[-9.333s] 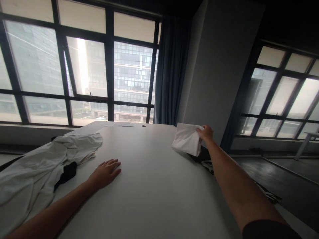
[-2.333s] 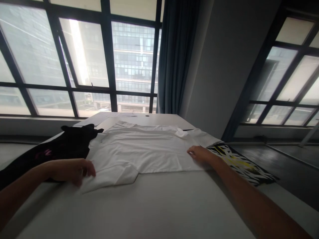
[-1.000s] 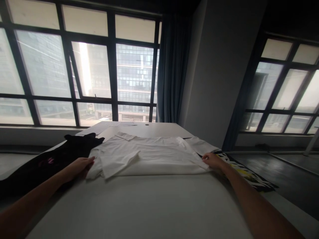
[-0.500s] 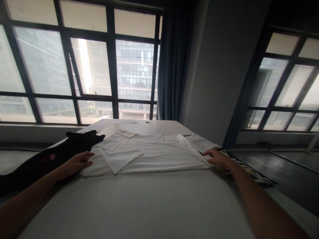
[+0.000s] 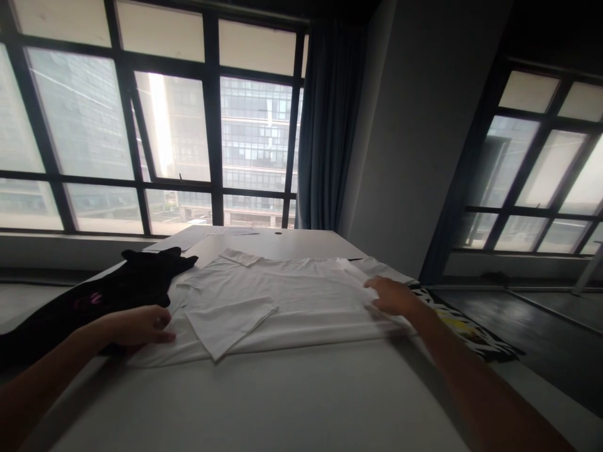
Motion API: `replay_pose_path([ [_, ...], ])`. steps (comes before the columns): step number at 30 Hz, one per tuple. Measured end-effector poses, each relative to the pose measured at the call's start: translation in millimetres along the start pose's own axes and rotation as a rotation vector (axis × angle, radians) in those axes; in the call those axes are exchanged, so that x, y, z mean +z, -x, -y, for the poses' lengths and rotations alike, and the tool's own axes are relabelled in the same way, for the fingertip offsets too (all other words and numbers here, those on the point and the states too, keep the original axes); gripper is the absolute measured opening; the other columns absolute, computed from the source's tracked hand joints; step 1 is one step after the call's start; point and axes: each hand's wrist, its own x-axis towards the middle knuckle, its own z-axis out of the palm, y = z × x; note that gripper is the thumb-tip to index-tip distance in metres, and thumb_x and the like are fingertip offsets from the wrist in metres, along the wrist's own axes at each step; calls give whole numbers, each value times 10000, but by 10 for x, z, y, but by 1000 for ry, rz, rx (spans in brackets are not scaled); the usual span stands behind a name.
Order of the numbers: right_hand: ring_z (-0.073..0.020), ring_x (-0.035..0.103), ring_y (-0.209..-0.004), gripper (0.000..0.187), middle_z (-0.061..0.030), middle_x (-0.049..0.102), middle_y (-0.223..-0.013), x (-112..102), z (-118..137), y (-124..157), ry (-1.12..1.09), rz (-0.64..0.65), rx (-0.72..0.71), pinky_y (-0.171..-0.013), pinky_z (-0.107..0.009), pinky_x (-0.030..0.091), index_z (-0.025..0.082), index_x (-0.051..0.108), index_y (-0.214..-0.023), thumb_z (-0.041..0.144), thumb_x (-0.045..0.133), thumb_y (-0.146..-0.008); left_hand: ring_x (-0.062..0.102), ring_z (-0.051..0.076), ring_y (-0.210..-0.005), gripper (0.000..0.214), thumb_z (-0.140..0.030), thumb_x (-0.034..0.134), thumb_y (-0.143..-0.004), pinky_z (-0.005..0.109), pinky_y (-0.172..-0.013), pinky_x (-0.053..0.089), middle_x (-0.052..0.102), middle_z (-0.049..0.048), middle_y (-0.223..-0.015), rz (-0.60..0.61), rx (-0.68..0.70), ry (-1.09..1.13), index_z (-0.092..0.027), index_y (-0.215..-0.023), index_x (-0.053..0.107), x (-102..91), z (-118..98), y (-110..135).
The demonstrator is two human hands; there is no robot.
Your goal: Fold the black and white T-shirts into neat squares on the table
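A white T-shirt [image 5: 311, 307] lies spread across the table, a sleeve flap [image 5: 230, 320] folded over its left part with the point toward me. My left hand [image 5: 139, 328] is at the shirt's left end, fingers curled on the cloth; thumb and index finger show, the rest are hidden. Over the shirt's right part is my right hand [image 5: 393, 297], palm down and fingers apart, slightly blurred. Whether its fingertips touch the cloth I cannot tell.
A black garment [image 5: 136, 279] with a pink mark lies left of the shirt. Black-and-white patterned cloth with yellow [image 5: 466, 326] hangs by the table's right edge. Papers [image 5: 188, 235] are at the far end of the white table [image 5: 264, 402]. Windows and a blue curtain [image 5: 325, 125] stand behind.
The shirt's near edge has come toward me, most at the left, and my left hand has come nearer too. My right hand has moved left, inward over the shirt.
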Motion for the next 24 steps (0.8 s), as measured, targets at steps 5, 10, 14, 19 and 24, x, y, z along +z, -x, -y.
replay_pose_path([
  [5, -234, 638, -1040, 432, -74, 634, -1269, 61, 1441, -108, -302, 136, -548, -910, -363, 502, 233, 645, -1249, 281, 655, -820, 622, 338, -448, 360, -475, 785, -431, 413, -459, 466, 617, 64, -464, 181, -279, 17, -205, -610, 629, -28, -47, 57],
  [10, -278, 603, -1130, 390, -70, 655, -1205, 209, 2309, -247, -249, 153, -875, -956, -399, 470, 269, 689, -1166, 353, 737, -788, 670, 305, -675, 365, -553, 710, -515, 365, -586, 468, 701, 88, -710, -65, -77, -124, -213, -623, 636, 80, -135, 55],
  [14, -240, 644, -1014, 201, -76, 697, -1078, 304, 2624, -371, -192, 107, -988, -892, -344, 468, 228, 716, -998, 373, 653, -875, 617, 225, -673, 340, -542, 622, -596, 301, -606, 424, 637, 37, -664, -130, 2, -90, -206, -605, 575, 217, -184, -94],
  [19, -197, 654, -850, 237, -91, 718, -956, 309, 2833, -642, -221, 20, -731, -714, -260, 416, 171, 664, -959, 307, 470, -977, 489, 152, -572, 423, -614, 612, -580, 267, -551, 378, 480, -38, -557, -100, 37, 190, -207, -580, 492, 209, -119, -175],
  [24, -244, 628, -1035, 328, -157, 679, -1159, 258, 2973, -1135, -377, 11, -364, -806, -300, 431, 145, 624, -1136, 312, 374, -1004, 511, 159, -565, 489, -635, 654, -526, 265, -517, 395, 502, -45, -598, -86, -59, 376, -204, -730, 550, 181, -62, -167],
])
